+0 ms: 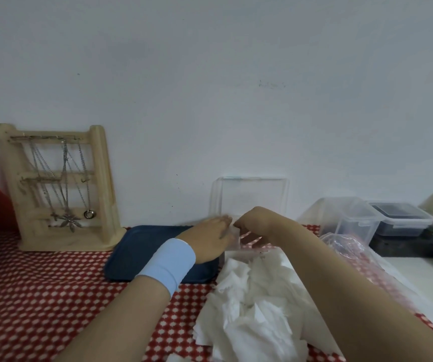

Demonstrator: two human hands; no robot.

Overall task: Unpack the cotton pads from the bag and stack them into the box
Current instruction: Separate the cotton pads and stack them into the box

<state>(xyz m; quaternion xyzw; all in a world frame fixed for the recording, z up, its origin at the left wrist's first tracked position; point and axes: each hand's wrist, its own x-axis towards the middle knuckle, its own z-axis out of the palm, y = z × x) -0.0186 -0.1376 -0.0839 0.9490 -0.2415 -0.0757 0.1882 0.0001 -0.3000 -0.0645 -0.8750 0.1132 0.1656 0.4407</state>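
As left grip [211,237] meets right grip [250,224] at box [232,253], pads [257,299] beside

Pad pile [257,309] crowds box [250,195] front; tray [137,246] L.

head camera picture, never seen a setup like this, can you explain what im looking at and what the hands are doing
There is no machine here. A person wears one camera on the head, looking forward and down, so you see their own two arms. The left hand, with a light blue wristband, and the right hand meet at a clear box by the wall. Their fingers seem to be on something small and white there, likely a cotton pad, but it is too blurred to be sure. In front lies a loose pile of white cotton pads, with a crumpled clear plastic bag to its right. Nearby are a red patterned cloth, a dark blue tray, a wooden jewellery stand and plastic containers.
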